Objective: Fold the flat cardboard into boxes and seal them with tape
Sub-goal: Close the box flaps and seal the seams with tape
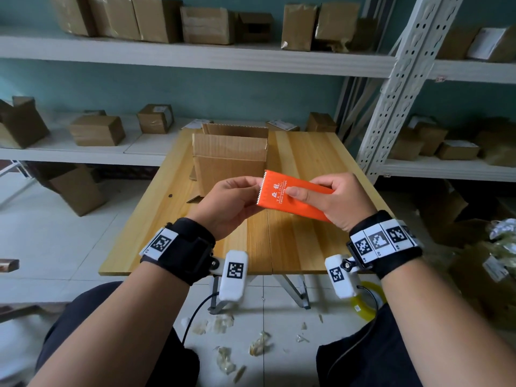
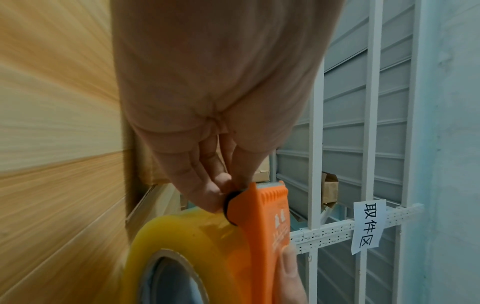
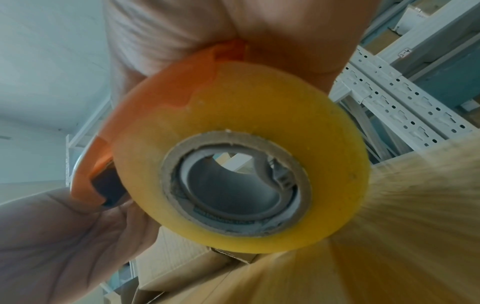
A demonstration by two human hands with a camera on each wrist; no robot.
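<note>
- right hand (image 1: 332, 199) grasps orange tape dispenser (image 1: 293, 195), above worktop (image 1: 307, 247) near edge
- left hand (image 1: 231, 202) pinches at its serrated end
- open cardboard box (image 1: 230, 160) stands just beyond, far-centre

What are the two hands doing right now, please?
Left hand: fingers pinch at the serrated end of the orange plastic tape dispenser.
Right hand: grips the dispenser.
</note>
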